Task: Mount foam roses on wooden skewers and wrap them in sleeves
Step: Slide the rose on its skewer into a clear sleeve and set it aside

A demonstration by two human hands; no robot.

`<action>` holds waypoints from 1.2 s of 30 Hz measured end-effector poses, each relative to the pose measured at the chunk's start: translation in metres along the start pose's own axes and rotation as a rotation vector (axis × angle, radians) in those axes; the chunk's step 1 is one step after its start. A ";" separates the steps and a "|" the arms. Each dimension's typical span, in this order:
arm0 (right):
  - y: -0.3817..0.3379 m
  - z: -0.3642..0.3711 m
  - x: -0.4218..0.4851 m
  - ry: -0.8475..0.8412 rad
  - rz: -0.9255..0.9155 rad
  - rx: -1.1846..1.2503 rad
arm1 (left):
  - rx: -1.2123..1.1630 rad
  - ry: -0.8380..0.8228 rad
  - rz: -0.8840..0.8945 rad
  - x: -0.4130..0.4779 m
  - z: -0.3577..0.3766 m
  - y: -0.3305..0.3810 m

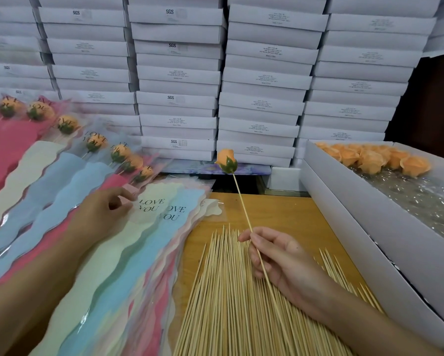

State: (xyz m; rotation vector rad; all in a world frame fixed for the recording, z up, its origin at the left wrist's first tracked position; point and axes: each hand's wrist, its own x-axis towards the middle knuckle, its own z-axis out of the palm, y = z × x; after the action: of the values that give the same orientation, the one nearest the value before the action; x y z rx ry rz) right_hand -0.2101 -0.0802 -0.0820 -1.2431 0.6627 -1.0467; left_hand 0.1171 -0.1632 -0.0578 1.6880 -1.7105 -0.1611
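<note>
At the far left a row of wrapped roses (92,143) lies fanned out in coloured sleeves, and beside them the left hand (105,209) rests on a stack of empty sleeves (151,242), thumb and forefinger pinching the top edge of a pink sleeve (129,194). Right of the stack, a pile of skewers (223,304) lies on the wooden bench (280,211). Above it the right hand (280,255) pinches one skewer (241,201), tilted, with an orange rose (226,160) on its tip, and at the far right loose roses (370,158) fill the end of a long white box (344,214).
</note>
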 end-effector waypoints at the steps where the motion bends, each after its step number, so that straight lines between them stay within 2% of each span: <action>1: 0.000 0.000 0.000 -0.001 0.002 0.004 | -0.049 -0.013 -0.011 0.001 -0.002 0.001; 5: -0.001 -0.001 0.000 -0.007 0.008 0.016 | -0.295 -0.126 -0.146 0.002 -0.015 0.009; 8: -0.001 0.000 0.000 -0.001 -0.003 0.027 | -0.655 -0.236 -0.298 0.000 -0.020 0.020; 12: -0.004 0.002 -0.001 0.062 -0.018 0.033 | -0.907 -0.404 -0.366 -0.003 -0.027 0.038; 15: -0.007 0.002 -0.002 0.136 -0.035 0.069 | -0.929 -0.504 -0.314 -0.007 -0.027 0.051; 19: -0.009 0.003 -0.002 0.247 -0.081 0.077 | -0.914 -0.529 -0.161 -0.017 -0.018 0.071; 26: -0.011 0.001 -0.004 0.426 -0.149 0.058 | -0.962 -0.551 -0.143 -0.041 0.002 0.097; 31: -0.010 -0.003 -0.002 0.530 -0.169 0.016 | -0.784 -0.610 -0.076 -0.054 0.013 0.101; 36: -0.008 -0.003 -0.002 0.538 -0.150 -0.026 | -0.712 -0.501 -0.059 -0.057 0.028 0.099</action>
State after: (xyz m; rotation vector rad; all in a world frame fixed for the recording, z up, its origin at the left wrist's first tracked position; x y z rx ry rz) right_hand -0.2159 -0.0800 -0.0754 -1.0457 1.0040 -1.5236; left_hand 0.0133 -0.1087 -0.0457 1.2037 -1.6473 -1.1555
